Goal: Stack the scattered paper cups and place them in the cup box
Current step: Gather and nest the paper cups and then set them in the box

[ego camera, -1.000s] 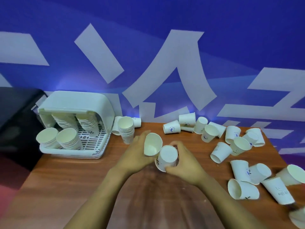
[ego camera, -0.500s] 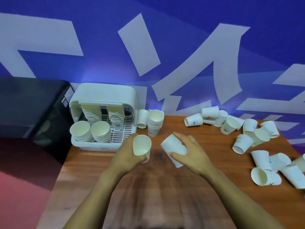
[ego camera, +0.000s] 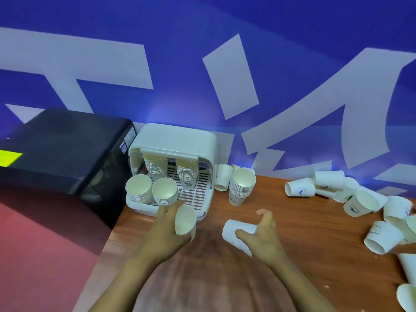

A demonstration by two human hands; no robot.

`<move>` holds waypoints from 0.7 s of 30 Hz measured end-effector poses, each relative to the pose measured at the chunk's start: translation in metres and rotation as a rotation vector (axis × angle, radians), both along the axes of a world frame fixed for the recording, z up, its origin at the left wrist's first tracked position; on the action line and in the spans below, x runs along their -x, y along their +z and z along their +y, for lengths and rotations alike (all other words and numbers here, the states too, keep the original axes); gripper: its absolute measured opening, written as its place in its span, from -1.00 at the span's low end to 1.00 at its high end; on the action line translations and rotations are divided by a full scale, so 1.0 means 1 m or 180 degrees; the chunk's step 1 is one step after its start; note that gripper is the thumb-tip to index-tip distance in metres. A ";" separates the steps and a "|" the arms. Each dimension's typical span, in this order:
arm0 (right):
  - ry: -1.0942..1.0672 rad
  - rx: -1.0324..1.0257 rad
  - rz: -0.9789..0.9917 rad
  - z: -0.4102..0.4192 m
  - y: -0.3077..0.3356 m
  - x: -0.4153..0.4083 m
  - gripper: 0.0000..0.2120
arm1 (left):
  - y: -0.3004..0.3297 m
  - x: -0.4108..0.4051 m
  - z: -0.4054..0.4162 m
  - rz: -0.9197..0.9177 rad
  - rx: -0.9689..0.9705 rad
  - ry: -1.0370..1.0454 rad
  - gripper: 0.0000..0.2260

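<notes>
Holding one paper cup [ego camera: 185,220] mouth toward us, our left hand [ego camera: 166,230] grips it near the cup box [ego camera: 172,140] at 11 o'clock, presumably for nesting. Our right hand [ego camera: 262,238] pinches a second cup [ego camera: 234,230], fingers partly spread, at 1 o'clock.

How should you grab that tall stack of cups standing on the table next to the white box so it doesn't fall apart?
Probably by wrapping a hand round the lower cups of the cup stack, near its base. It stands upright with its mouth up, beside the cup box. Come from its right or front side, where the wooden table is bare; a lone cup and the box crowd its left.
</notes>
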State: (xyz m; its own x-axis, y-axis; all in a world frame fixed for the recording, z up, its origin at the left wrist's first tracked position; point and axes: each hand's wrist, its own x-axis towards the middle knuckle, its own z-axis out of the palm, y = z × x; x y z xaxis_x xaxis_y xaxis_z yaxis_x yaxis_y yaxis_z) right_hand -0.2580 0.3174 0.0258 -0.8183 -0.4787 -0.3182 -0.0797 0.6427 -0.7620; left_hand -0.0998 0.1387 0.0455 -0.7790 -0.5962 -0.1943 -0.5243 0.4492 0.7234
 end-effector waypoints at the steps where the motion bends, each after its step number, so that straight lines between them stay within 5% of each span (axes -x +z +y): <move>1: 0.0040 -0.0089 -0.0032 -0.005 0.000 -0.003 -0.33 | -0.001 -0.001 -0.006 -0.0011 0.0001 0.0023 -0.30; 8: 0.0295 0.0166 0.0230 -0.069 0.026 -0.018 -0.35 | 0.014 -0.015 -0.068 0.0229 0.0316 0.0206 -0.25; 21: 0.1033 0.0167 0.1966 -0.215 0.021 -0.063 -0.50 | 0.013 -0.024 -0.168 -0.0026 0.0800 0.0357 -0.23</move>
State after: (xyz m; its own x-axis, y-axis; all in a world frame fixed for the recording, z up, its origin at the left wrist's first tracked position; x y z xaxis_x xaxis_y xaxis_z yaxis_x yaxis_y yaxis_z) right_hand -0.1954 0.1024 0.0471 -0.6548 -0.7317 0.1894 -0.6900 0.4766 -0.5448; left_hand -0.0758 -0.0290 0.0584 -0.7044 -0.7090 -0.0352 -0.5862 0.5529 0.5922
